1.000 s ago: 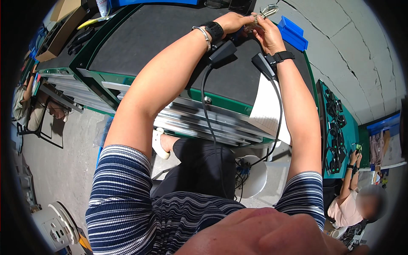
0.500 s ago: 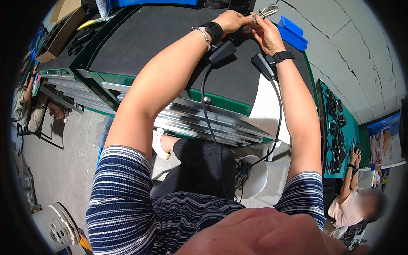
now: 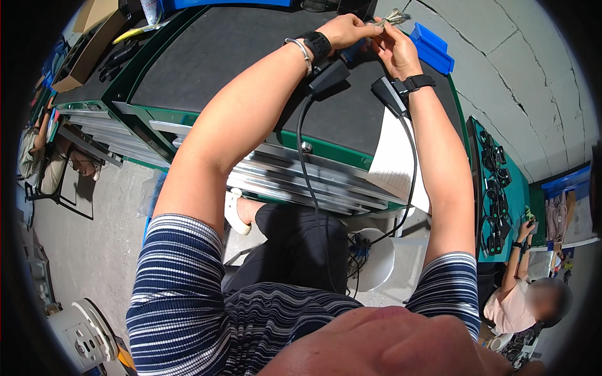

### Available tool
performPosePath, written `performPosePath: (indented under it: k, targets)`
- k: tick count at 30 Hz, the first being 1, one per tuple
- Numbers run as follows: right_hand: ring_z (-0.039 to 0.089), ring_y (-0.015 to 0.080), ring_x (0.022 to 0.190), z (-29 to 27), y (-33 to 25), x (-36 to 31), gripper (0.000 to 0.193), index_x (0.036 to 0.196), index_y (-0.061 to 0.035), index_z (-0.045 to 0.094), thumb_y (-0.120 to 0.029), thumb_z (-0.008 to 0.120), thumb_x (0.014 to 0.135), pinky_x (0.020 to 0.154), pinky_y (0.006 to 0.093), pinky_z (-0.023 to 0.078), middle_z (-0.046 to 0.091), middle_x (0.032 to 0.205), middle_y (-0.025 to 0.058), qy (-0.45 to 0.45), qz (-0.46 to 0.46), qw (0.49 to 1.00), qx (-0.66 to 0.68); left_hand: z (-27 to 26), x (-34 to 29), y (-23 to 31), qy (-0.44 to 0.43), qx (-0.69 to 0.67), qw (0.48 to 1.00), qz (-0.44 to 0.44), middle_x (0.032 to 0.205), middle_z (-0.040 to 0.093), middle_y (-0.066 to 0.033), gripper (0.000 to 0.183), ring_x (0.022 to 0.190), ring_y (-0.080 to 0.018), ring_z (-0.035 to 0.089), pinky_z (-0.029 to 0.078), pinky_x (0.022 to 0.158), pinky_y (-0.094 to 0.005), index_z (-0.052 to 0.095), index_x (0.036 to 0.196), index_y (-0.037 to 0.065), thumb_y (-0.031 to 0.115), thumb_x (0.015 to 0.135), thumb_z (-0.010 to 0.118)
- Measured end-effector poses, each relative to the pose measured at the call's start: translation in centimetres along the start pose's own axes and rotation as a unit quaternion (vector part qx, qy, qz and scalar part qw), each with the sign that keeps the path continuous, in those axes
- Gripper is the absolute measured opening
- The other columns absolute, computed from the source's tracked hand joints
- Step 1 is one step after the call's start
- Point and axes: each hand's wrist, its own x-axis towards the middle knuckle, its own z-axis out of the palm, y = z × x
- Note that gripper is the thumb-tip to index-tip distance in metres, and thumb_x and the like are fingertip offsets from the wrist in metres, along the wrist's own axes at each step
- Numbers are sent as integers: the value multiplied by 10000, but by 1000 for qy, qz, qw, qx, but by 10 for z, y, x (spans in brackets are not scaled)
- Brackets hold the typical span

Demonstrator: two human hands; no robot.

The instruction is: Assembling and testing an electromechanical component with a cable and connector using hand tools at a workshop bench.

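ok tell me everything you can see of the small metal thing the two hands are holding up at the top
The small metal piece looks silvery-grey and shiny, like thin wire or a clip, though it is too small and blurred to tell its parts. It sits at the far edge of the black-topped bench, beside the blue bin. The left hand and the right hand both pinch it with their fingertips, raised above the benchtop.
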Motion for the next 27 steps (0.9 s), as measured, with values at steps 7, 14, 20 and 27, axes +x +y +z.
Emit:
performPosePath:
  k: [7,14,20,27]
  targets:
    - [598,172,956,1,0,0,314,1222,-29,533,-227,493,982,852,309,480,627,1051,90,-2,-11,1000,14,-1,-8,8,-60,-39,997,6,1021,667,-118,581,902,-167,667,255,1077,-357,554,1210,12,504,902,561]
    - [589,144,888,0,-2,-2,293,1175,-47,575,-251,525,971,768,275,463,620,980,48,10,-22,999,-42,1,-10,9,-46,-30,998,-10,1004,672,-107,544,915,-167,659,255,1072,-412,628,1118,38,530,899,545]
    - [575,136,912,3,-3,-2,354,1249,-22,530,-258,488,988,820,279,479,612,1012,56,8,-24,999,-42,1,-10,11,-54,-32,998,-2,994,662,-94,567,927,-181,644,270,1061,-425,668,1035,48,576,898,515]
    - [582,142,835,1,-2,0,303,1129,-27,565,-281,535,967,755,277,488,604,934,62,7,-27,998,-50,1,-13,14,-66,-52,996,16,1007,657,-66,557,854,-125,638,247,1073,-415,666,1060,59,565,920,479]
